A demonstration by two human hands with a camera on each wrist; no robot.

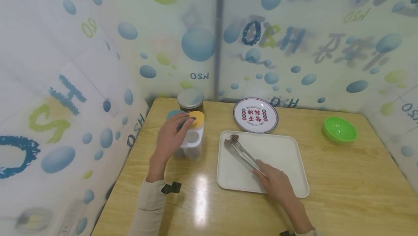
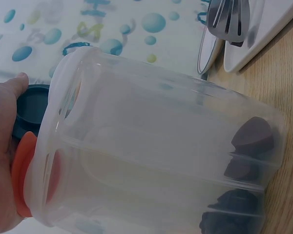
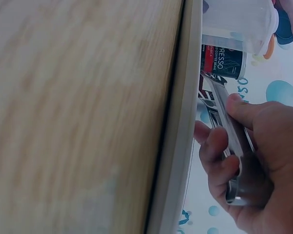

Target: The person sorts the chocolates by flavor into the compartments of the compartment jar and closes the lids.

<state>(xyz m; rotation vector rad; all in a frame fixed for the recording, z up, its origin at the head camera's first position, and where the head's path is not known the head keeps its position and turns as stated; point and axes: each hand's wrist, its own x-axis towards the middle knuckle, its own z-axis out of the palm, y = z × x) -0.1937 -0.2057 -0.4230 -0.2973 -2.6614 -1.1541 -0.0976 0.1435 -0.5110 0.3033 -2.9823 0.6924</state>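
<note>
My left hand [image 1: 170, 136] is over a clear multi-compartment container [image 1: 193, 150], pinching a dark teal lid [image 2: 33, 105]. One front opening of the container is uncovered; a yellow-orange lid [image 1: 196, 119] and a blue lid [image 1: 174, 113] sit on others. Dark brown pieces [image 2: 254, 136] lie at the container's bottom. With my right hand [image 1: 277, 183] I grip metal tongs [image 1: 246, 158] above a white tray [image 1: 281, 149]. Small brown pieces [image 1: 234, 137] show at the tongs' tips; whether they are clasped or lie on the tray, I cannot tell.
Behind the container stands a dark can with a silvery lid [image 1: 190, 98]. A round white plate with red lettering [image 1: 245, 123] is just beyond the tray. A green bowl [image 1: 340, 129] stands at the right of the wooden table [image 1: 346, 185]. Patterned walls border the back and sides.
</note>
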